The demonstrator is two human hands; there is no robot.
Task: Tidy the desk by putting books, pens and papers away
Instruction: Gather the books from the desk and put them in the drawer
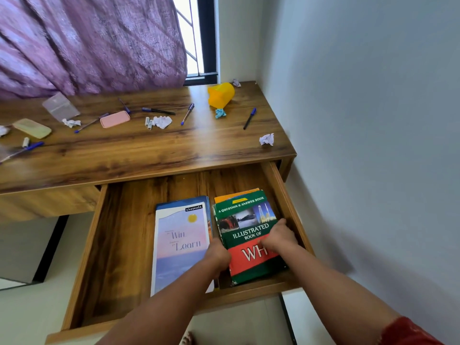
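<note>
STEP: books being stowed | green book (pixel 245 235) at 3 o'clock in open drawer (pixel 104 235), beside notebook (pixel 180 242) | left hand (pixel 219 252) and right hand (pixel 280 236) grip clamped on its edges | NEXT, likely: release, gather pens (pixel 187 114) and crumpled papers (pixel 266 139) from surface (pixel 149 150)

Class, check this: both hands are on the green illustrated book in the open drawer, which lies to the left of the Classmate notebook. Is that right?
One detail is wrong. The head view shows the green illustrated book lying to the right of the Classmate notebook, not the left. Both hands, left and right, are on it in the open drawer.
</note>
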